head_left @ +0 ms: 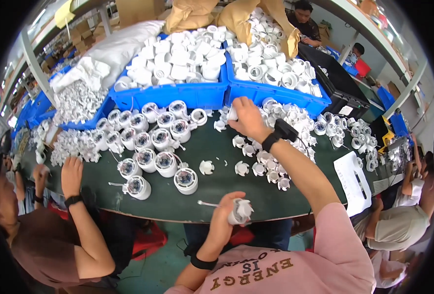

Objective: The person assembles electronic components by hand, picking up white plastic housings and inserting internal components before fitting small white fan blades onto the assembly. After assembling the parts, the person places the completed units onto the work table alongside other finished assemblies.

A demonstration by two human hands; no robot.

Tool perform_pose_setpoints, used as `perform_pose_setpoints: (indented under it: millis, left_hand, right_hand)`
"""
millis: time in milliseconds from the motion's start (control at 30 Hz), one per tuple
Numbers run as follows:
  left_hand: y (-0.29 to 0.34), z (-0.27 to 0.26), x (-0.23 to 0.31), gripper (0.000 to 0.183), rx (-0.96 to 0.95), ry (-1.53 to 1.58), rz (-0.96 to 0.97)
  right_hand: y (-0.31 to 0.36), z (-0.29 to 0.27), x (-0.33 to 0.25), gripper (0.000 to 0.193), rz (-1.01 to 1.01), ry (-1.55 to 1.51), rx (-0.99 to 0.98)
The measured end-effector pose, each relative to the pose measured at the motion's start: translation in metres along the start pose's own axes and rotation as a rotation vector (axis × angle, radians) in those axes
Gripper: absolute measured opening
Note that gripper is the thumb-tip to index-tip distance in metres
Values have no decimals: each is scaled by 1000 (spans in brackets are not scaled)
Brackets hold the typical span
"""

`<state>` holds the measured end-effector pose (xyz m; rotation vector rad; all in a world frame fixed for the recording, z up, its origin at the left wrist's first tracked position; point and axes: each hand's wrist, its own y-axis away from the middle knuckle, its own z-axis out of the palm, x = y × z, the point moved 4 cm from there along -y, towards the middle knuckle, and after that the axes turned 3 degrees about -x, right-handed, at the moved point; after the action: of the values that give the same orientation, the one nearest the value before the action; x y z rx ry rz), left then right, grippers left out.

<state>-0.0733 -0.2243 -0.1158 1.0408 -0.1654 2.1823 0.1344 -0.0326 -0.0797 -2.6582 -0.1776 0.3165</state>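
Observation:
Close to my body, just past the table's front edge, my left hand is closed around a small white round housing. A toothed white plastic end shows on that housing, and a thin white cable with a small plug sticks out to the left of the hand. My right hand reaches to the front of the blue bins, its fingers bent around a white plastic piece whose shape is mostly hidden. Toothed white rings lie scattered below and beside it. To the left stand several white round units with clear domed tops.
Two blue bins heaped with white cups stand at the back. A pile of small white parts lies at left. A paper sheet with a pen is at right, beyond it a black crate. Co-workers sit on both sides; one arm rests nearby.

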Motion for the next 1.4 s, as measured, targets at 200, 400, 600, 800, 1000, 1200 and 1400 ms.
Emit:
perform_pose_setpoints:
  millis: [200,400,600,800,1000,1200,1400]
  left_hand:
    - [-2,-15,25,55,95,-37,184]
    - [-17,5,25,50,111,-553,435]
    - [-8,26,15,44,81,-674,425]
    - [1,46,15,35,37,-770,557]
    - [8,65,19,38,23,-818,575]
    - [19,78,13,41,24,-810,613]
    - [22,86,12,41,63,-768,626]
  right_hand:
    - [99,-93,-82,61,220,-970,-431]
    - [183,-108,-107,46,105,-1310,-382]
    - [211,-123,-110,40,33,-1004,-35]
    - [227,-121,-112,49,-47,-1012,-1]
    - [238,-122,-114,52,-72,-1130,69]
    - [241,-131,-123,36,-145,-1154,170]
    - [245,-133,-126,24,-200,-1225,223]
